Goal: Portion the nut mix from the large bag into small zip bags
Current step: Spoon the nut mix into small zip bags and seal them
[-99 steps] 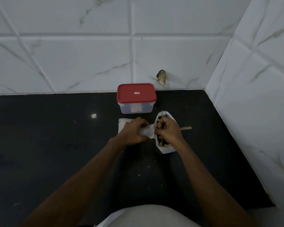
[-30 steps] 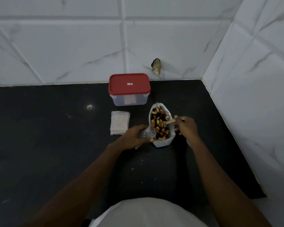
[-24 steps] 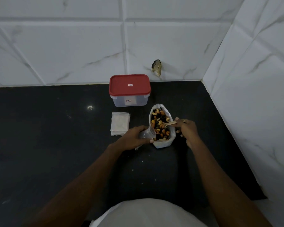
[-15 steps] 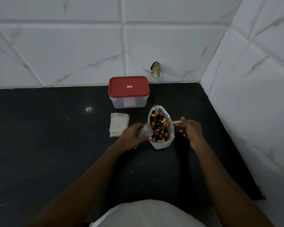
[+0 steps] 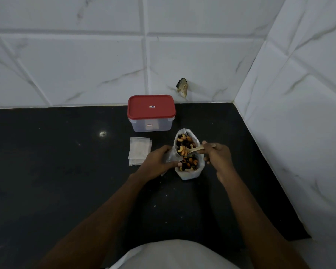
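Right hand (image 5: pixel 217 156) pinching spoon (image 5: pixel 194 149), now lifted loaded over large bag (image 5: pixel 190 174); left hand (image 5: pixel 157 164) still gripping small zip bag (image 5: pixel 171 155).

We log the large bag (image 5: pixel 189 174) upright on the table (image 5: pixel 66 171), mouth open, white-walled, full of nut mix (image 5: pixel 190 164) (cashews and dark pieces). A wooden spoon (image 5: pixel 194 149) carrying nuts hangs over it. One clear small zip bag (image 5: pixel 172 155) touches its left rim. The spare zip bags (image 5: pixel 139 150) lie stacked flat, left.

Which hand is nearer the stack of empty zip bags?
Left. The left hand is just right of the stack; the right hand is farther right, past the large bag.
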`<control>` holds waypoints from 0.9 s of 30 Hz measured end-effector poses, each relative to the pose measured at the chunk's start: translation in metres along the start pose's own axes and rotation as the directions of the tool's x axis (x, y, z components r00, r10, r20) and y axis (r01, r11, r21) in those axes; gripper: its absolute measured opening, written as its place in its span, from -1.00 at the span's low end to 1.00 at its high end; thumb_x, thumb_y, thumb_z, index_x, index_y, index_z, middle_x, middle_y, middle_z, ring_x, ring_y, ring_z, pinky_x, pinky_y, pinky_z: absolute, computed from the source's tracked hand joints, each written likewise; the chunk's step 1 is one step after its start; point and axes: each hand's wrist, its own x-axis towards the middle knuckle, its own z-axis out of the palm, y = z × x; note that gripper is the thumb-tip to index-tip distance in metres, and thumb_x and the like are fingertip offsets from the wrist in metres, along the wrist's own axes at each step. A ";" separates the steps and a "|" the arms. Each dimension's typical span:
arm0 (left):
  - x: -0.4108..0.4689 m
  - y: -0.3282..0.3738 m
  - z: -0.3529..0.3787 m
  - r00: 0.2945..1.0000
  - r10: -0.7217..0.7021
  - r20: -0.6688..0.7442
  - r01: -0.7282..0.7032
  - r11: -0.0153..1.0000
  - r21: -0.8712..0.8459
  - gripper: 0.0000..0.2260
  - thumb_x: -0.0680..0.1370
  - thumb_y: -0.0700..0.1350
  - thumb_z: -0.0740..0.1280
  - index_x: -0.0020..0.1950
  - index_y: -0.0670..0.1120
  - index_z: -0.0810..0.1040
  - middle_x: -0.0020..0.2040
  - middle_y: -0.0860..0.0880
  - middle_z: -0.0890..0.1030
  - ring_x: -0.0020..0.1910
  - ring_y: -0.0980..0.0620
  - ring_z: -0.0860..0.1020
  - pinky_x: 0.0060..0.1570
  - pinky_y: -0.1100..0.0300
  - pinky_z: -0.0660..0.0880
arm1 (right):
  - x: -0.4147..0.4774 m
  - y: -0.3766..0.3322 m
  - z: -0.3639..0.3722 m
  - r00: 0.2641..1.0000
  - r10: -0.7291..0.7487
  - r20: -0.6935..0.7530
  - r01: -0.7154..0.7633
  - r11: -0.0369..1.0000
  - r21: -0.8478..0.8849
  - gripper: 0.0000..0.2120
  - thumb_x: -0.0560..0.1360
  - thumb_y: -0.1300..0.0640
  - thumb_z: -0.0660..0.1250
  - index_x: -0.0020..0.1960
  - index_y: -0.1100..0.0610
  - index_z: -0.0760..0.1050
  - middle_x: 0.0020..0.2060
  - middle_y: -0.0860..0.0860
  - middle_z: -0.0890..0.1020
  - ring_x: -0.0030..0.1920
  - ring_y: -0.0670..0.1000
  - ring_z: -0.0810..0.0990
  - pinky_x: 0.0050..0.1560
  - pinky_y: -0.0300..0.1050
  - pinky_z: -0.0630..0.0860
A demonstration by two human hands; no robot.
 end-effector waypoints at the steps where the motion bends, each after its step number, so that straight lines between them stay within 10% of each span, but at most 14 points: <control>1: 0.000 0.000 0.000 1.000 0.001 0.006 -0.001 1.000 -0.013 -0.43 0.45 0.12 0.46 0.39 0.04 0.36 0.28 0.04 0.51 0.20 0.13 0.50 0.19 0.08 0.51 | -0.002 0.000 0.004 1.000 -0.016 -0.001 0.016 0.999 -0.039 -0.80 0.58 0.00 0.32 -0.07 0.10 0.62 -0.16 0.05 0.69 -0.26 -0.07 0.60 -0.21 -0.13 0.49; 15: -0.006 0.007 0.002 1.000 0.002 -0.008 -0.003 0.991 -0.135 -0.57 0.51 -0.04 0.43 0.33 0.09 0.35 0.14 0.17 0.51 0.13 0.27 0.51 0.09 0.30 0.48 | -0.046 -0.026 0.015 0.810 -0.518 0.273 0.571 0.594 -0.567 -0.81 0.61 0.10 0.26 0.17 -0.01 0.59 -0.08 -0.14 0.51 -0.07 -0.15 0.49 -0.13 -0.29 0.41; 19: -0.008 0.007 0.002 1.000 -0.009 -0.024 0.005 0.988 -0.154 -0.58 0.51 -0.07 0.44 0.31 0.07 0.37 0.13 0.16 0.53 0.10 0.34 0.51 0.00 0.40 0.46 | -0.046 -0.020 0.013 0.770 -0.548 0.326 0.627 0.557 -0.545 -0.80 0.59 0.13 0.29 0.16 -0.01 0.61 -0.03 -0.11 0.58 -0.08 -0.19 0.49 -0.15 -0.43 0.32; 27: -0.007 0.013 0.000 0.998 -0.006 -0.057 -0.006 0.978 -0.210 -0.61 0.51 -0.12 0.44 0.25 0.10 0.38 0.12 0.17 0.54 0.08 0.43 0.50 -0.03 0.48 0.47 | -0.041 -0.012 0.015 0.765 -0.594 0.250 0.634 0.626 -0.454 -0.84 0.57 0.14 0.32 0.09 -0.01 0.62 -0.07 -0.08 0.68 -0.09 -0.12 0.63 -0.07 -0.06 0.60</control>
